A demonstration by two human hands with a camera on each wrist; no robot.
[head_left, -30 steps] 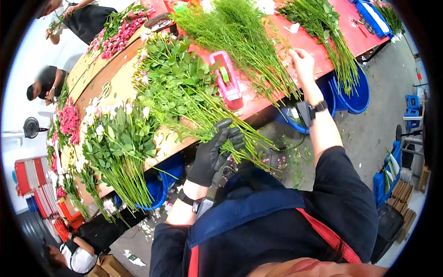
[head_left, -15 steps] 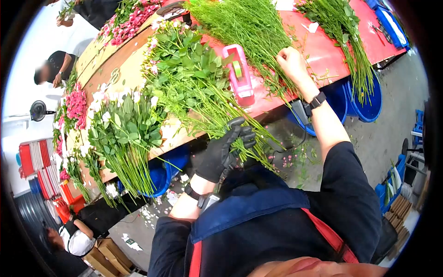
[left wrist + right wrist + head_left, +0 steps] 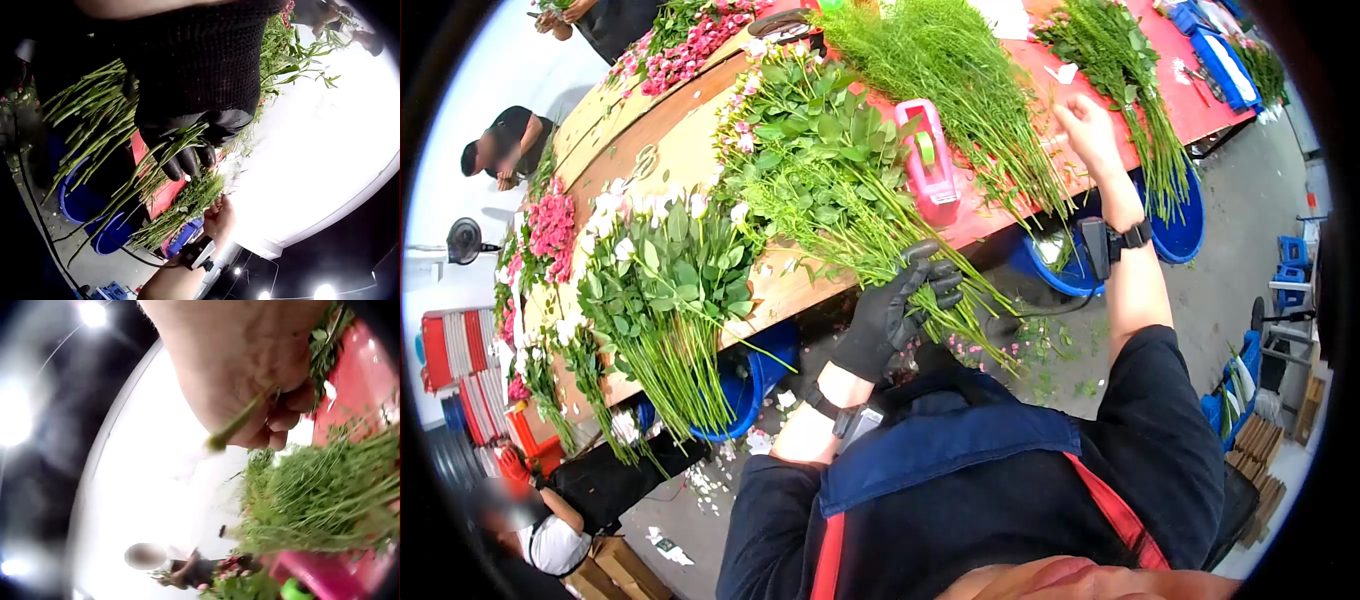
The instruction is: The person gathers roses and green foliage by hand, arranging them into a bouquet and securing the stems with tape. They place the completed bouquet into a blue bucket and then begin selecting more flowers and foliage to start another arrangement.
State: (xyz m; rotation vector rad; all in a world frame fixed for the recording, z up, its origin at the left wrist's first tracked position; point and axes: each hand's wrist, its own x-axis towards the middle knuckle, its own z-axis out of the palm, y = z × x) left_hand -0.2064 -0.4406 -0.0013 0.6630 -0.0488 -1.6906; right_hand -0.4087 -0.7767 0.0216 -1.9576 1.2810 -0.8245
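Observation:
The left hand point(image 3: 882, 325), in a black glove, grips a bunch of leafy green stems point(image 3: 850, 235); the cut ends stick out past the table edge. Its curled fingers cross the stems in the left wrist view. Bare and raised, the right hand point(image 3: 1092, 145) is over the red table surface, beside a pile of feathery greenery point(image 3: 945, 80). A short green stem piece point(image 3: 234, 425) is pinched in its curled fingers in the right wrist view. A pink tape dispenser point(image 3: 930, 175) with green tape stands between the bunch and the feathery pile.
White roses with long stems point(image 3: 665, 290) lie at the left, pink roses point(image 3: 550, 240) beyond them. Another greenery bunch point(image 3: 1140, 90) overhangs the right edge. Blue buckets point(image 3: 1180, 225) stand below the table. Other people are at the far left.
The right hand has moved away from the feathery greenery toward the right. The left hand still grips its bunch, and the head view has shifted slightly.

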